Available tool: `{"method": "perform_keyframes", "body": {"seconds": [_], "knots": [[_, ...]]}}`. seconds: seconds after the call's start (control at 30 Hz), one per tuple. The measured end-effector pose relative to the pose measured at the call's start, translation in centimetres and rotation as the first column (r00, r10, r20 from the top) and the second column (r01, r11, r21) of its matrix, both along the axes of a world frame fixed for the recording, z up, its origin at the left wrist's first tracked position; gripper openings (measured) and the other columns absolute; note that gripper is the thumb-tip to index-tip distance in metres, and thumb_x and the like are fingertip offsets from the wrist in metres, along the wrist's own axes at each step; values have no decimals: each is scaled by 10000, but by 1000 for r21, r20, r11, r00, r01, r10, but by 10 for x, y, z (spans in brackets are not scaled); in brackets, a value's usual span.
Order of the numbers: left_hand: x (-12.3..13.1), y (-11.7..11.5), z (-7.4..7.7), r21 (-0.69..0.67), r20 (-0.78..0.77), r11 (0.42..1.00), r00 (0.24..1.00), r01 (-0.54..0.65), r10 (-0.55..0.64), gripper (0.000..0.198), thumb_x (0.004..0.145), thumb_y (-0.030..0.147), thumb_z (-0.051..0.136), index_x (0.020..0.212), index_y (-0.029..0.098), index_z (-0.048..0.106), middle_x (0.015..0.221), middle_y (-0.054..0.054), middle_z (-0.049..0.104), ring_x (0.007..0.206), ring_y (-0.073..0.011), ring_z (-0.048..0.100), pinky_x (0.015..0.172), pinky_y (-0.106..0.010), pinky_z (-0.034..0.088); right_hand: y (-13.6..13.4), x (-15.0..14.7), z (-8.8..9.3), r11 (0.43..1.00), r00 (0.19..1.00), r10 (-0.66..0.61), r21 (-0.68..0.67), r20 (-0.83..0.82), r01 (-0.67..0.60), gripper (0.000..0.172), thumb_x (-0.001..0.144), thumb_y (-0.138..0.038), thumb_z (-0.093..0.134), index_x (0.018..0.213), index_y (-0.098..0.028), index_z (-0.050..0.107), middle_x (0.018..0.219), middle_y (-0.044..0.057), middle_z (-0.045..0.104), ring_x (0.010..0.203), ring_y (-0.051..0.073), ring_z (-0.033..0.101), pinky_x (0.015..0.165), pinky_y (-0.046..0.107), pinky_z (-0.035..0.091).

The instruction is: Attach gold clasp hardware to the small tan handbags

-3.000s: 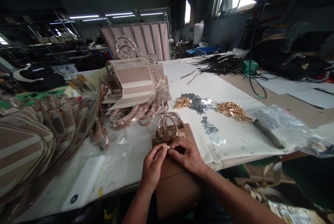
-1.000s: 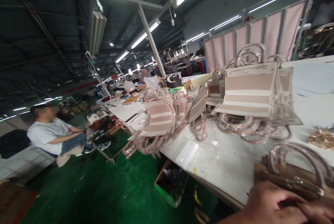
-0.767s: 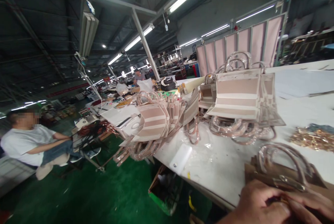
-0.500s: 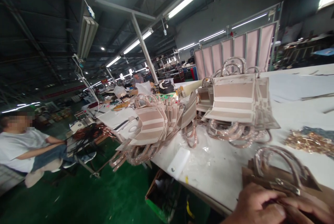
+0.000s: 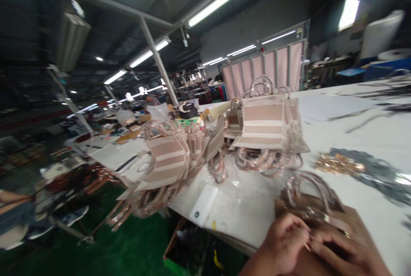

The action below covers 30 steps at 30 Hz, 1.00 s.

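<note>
A brown handbag (image 5: pixel 358 220) lies on the white table at the lower right, its plastic-wrapped handles (image 5: pixel 324 192) standing up and a shiny metal fitting near its upper edge. Over the bag's near side, my left hand (image 5: pixel 285 241) is closed in a pinch. Facing it, my right hand (image 5: pixel 340 248) is closed too, and the fingertips of both hands nearly meet. A small, thin glint shows between them, too small to name. The hands cover part of the bag.
Stacks of striped bag panels (image 5: pixel 263 121) with wrapped handles stand on the table (image 5: pixel 257 220), with more bags (image 5: pixel 168 160) overhanging its left edge. A white box-like object (image 5: pixel 204 205) lies near the front edge. Gold metal pieces (image 5: pixel 340 164) lie right. A seated person's arm (image 5: pixel 14 201) shows left.
My view has swung right, so the scene sits further left. Both hands have come together at the fingertips, and more of the bag and the table's right side shows.
</note>
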<state>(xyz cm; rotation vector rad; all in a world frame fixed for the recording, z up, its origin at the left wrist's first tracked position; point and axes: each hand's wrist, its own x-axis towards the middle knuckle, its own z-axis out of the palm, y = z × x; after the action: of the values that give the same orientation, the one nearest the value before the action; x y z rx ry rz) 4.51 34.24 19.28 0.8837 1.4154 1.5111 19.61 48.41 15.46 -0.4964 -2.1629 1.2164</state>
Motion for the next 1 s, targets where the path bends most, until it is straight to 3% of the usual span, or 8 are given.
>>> {"method": "perform_keyframes", "body": {"seconds": [0.1, 0.2, 0.47, 0.6, 0.7, 0.83, 0.9, 1.0], "knots": [[4, 6, -10, 101, -57, 993, 996, -59, 65, 445, 944, 571, 656, 1155, 183, 707, 1047, -69, 737, 984, -209, 671, 908, -329, 494, -15, 4, 28, 985, 999, 48, -163, -3, -47, 410, 978, -645, 681, 833, -266, 743, 900, 48, 726, 900, 284, 693, 797, 360, 586], [-7, 20, -23, 171, -117, 985, 993, -9, 29, 412, 954, 485, 720, 1260, 212, 694, 1316, -98, 706, 1218, -247, 660, 1072, -351, 486, -8, -3, 32, 962, 995, 18, -269, -98, -44, 442, 988, -632, 704, 832, -218, 703, 858, 39, 703, 820, 235, 642, 754, 328, 522], [-12, 30, -37, 131, -270, 989, 957, -75, 108, 340, 983, 502, 682, 1152, 222, 773, 1194, -81, 763, 1102, -227, 715, 986, -308, 559, 1, -5, 16, 915, 983, -15, -399, -186, -62, 345, 931, -536, 842, 935, -204, 749, 910, 32, 712, 842, 208, 635, 779, 308, 497], [-11, 35, -39, 123, -272, 990, 957, -73, 104, 363, 981, 497, 685, 1190, 210, 761, 1228, -93, 759, 1106, -245, 719, 1014, -342, 553, 3, -10, 20, 952, 983, -58, -307, -174, 1, 356, 951, -564, 807, 915, -214, 751, 918, 36, 717, 864, 219, 657, 810, 319, 517], [-4, 26, -30, 126, -240, 988, 964, -83, 112, 343, 967, 448, 715, 1201, 201, 753, 1215, -95, 760, 1127, -251, 713, 1031, -356, 543, -6, -7, 24, 970, 985, -68, -243, -156, 29, 372, 976, -592, 751, 907, -227, 752, 961, 54, 735, 930, 257, 685, 872, 352, 543], [10, 10, -21, 136, -231, 979, 956, -151, 179, 201, 911, 319, 752, 1050, 188, 813, 1053, -79, 784, 998, -227, 725, 918, -322, 561, -6, 4, 0, 977, 996, -91, -193, -10, 87, 370, 918, -635, 765, 939, -267, 789, 1014, 75, 757, 987, 320, 710, 867, 376, 598], [11, 10, -25, 156, -243, 968, 943, -195, 229, 195, 867, 274, 784, 1035, 193, 837, 1047, -82, 797, 986, -226, 732, 893, -313, 559, 6, 1, -24, 991, 999, -48, -128, 8, 49, 377, 844, -659, 808, 880, -284, 800, 957, 74, 761, 898, 330, 734, 754, 362, 631], [11, 10, -31, 158, -246, 955, 926, -252, 286, 211, 808, 289, 839, 1000, 203, 860, 1002, -84, 813, 928, -226, 747, 840, -302, 564, 20, -5, -45, 999, 999, -37, -30, -36, 36, 378, 838, -681, 776, 843, -304, 802, 918, 85, 761, 873, 359, 734, 748, 402, 643]]}}
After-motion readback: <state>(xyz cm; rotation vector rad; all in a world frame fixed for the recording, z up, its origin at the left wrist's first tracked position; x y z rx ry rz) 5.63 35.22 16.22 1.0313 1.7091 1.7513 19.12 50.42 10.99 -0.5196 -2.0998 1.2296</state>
